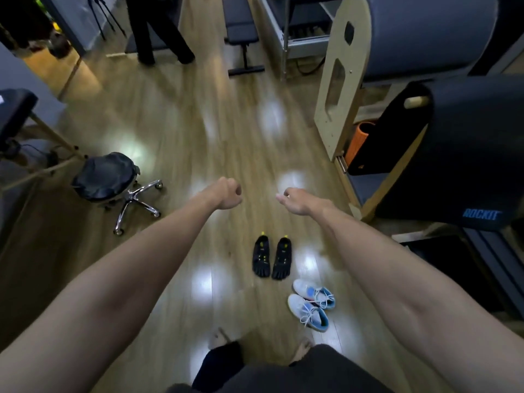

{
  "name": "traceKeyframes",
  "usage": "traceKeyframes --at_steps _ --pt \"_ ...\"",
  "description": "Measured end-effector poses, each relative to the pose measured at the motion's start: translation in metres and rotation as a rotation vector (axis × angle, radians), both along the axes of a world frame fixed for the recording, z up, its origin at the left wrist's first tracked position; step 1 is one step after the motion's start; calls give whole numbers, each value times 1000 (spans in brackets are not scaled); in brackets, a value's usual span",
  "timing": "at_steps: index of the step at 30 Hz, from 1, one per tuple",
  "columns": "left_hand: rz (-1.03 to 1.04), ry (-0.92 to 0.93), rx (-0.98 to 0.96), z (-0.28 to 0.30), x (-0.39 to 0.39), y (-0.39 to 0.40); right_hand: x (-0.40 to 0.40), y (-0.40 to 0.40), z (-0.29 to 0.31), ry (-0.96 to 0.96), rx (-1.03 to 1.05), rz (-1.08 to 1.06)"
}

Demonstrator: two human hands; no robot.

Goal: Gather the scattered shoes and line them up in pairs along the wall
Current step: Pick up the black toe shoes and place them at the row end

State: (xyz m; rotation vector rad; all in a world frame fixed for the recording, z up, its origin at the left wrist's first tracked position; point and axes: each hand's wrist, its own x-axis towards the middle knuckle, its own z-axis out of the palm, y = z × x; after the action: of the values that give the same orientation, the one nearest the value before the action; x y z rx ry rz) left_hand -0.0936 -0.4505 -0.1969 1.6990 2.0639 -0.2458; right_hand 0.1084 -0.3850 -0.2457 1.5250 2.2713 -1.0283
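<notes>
Where the wood-look plank floor [170, 114] shows glossy patches of reflected light, two pairs of shoes rest just below frame centre. The black toe shoes [272, 258], each with separate toe pockets and small yellow accents, lie side by side at roughly 6 o'clock from centre, toes pointing toward the wearer. The white-and-blue sneakers [312, 306], laced in white with blue heel panels, lie at about 5 o'clock from the black pair, close beside it but not touching, and are set at an angle to it. Neither pair is against a wall.

Both bare forearms extend forward above the floor. The left hand [226, 192] is curled into a loose fist and holds nothing. The right hand [297, 201] has its fingers bent inward, also empty, with a ring visible on one finger. Both hands hover well clear of the shoes.

At 9 o'clock stands a rolling stool [113, 180] with a round black padded seat and a chromed star base on castors. At 2 to 3 o'clock stands a curved plywood barrel unit [337, 89] with grey upholstery, beside a dark padded arc [467, 154] lettered ROCKIT; an orange ribbed foam roller [360, 140] sits between them. At 12 o'clock stand a black bench [241, 29] and a person's dark trouser legs [158, 32].
</notes>
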Motion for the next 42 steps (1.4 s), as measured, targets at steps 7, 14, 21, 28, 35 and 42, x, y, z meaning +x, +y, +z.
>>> traceKeyframes --at_steps 7,14,21,28,35,42 --pt "-101 -180 60 -12 -36 99 -67 59 -5 221 -43 -220" --pt "-260 -498 183 2 -89 169 -144 88 7 452 69 -589" --pt "-311 -607 212 23 -114 235 -179 131 35 539 151 -731" --pt "-391 -688 187 27 -97 290 -163 187 39 600 171 -879" --pt "-387 -676 108 13 -90 360 -152 221 20 563 174 -1028" --pt "-767 -510 -136 -31 -13 375 -111 183 -18 493 145 -1311"
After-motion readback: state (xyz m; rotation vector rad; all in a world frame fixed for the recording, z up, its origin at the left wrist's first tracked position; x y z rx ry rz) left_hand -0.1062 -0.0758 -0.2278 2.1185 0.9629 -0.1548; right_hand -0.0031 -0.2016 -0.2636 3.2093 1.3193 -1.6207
